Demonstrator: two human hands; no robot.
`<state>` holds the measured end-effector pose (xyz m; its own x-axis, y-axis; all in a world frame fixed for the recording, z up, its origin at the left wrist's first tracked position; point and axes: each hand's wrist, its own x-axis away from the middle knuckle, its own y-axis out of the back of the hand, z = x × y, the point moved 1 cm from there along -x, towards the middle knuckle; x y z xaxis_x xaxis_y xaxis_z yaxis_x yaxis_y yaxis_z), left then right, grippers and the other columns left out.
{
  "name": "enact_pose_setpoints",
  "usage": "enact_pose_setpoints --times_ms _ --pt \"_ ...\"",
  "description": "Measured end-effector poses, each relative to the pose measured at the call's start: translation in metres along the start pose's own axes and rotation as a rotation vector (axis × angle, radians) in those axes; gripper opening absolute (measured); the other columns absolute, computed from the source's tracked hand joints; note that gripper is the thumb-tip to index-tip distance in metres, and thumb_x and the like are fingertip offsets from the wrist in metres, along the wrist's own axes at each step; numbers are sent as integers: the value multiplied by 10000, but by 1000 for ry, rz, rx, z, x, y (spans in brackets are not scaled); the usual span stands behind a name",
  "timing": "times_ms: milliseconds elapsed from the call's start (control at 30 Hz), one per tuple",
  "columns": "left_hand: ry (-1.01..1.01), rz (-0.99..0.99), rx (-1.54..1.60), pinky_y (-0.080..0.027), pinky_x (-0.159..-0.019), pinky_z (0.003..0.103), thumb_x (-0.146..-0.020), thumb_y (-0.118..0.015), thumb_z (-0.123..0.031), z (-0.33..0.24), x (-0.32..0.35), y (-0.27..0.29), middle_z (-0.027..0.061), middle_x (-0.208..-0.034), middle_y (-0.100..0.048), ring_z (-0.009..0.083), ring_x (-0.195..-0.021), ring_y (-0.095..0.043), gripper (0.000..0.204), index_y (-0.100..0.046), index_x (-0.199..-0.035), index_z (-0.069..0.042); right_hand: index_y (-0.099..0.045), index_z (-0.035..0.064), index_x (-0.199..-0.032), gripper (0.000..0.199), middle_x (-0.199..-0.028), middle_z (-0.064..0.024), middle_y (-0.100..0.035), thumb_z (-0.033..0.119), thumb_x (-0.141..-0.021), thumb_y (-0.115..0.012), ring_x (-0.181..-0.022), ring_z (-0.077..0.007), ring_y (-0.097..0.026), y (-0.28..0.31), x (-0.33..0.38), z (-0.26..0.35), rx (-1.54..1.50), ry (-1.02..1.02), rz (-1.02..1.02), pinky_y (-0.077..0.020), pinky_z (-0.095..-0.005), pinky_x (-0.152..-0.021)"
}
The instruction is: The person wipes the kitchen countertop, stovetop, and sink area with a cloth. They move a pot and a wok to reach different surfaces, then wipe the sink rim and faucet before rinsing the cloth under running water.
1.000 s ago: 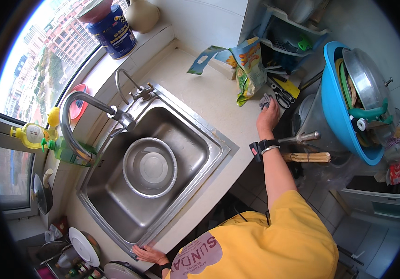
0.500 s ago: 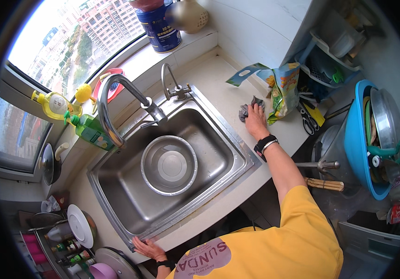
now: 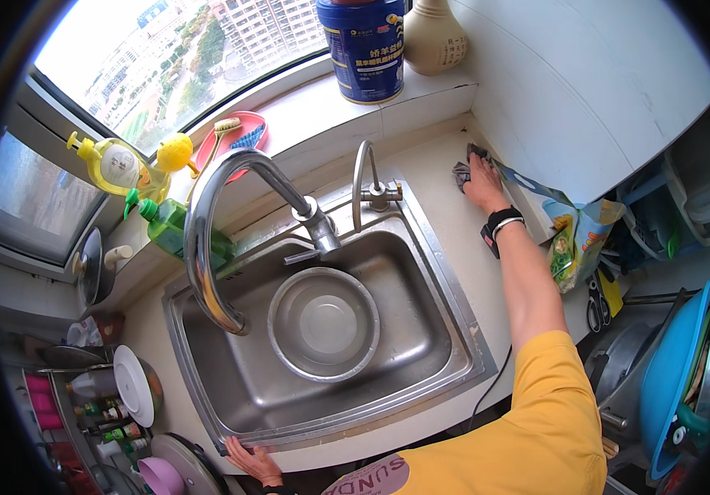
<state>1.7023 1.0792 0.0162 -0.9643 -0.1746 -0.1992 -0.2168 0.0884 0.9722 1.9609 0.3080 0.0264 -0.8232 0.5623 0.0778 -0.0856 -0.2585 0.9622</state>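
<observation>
Grey cloth, bunched, at the counter's far corner by the tiled wall. Right hand is on it, grip holding the cloth. Patterned bag sits just right of that forearm. Left of it, steel sink with round metal bowl inside. Left hand: sink's near-left corner, grip wide, fingers spread.

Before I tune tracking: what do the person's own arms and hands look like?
Right hand: ungloved; black band and thin silvery bracelet at the wrist, short yellow sleeve above. Left hand: ungloved; black wristband, partly cut off by the picture's edge.
</observation>
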Motion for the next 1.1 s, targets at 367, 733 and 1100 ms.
enact_pose_setpoints --times_ms 367,733,1100 --pt "22 58 -26 -86 -1188 526 -956 -317 -594 -5 -1 5 165 -1484 -412 331 -1422 -314 733 -429 -1410 -30 -510 172 -1373 641 -1386 -120 -534 -52 -773 -493 -1357 -278 -419 -16 -15 77 -116 532 4 -261 -426 -1158" --pt "-7 27 -26 -84 -1195 509 -969 -334 -553 1 0 0 145 -1485 -416 301 -1432 -302 681 -431 -1418 -51 -543 172 -1333 647 -1377 -103 -544 -85 -739 -526 -1371 -266 -416 -18 105 53 -213 625 67 -251 -471 -1164" --pt "-31 -28 45 -107 -1182 534 -960 -279 -646 10 0 -6 159 -1466 -436 318 -1414 -332 783 -426 -1415 -27 -450 16 -1379 670 -1385 -219 -504 -82 -716 -461 -1311 -379 -448 3 168 -65 -327 92 -250 -337 -420 -1114"
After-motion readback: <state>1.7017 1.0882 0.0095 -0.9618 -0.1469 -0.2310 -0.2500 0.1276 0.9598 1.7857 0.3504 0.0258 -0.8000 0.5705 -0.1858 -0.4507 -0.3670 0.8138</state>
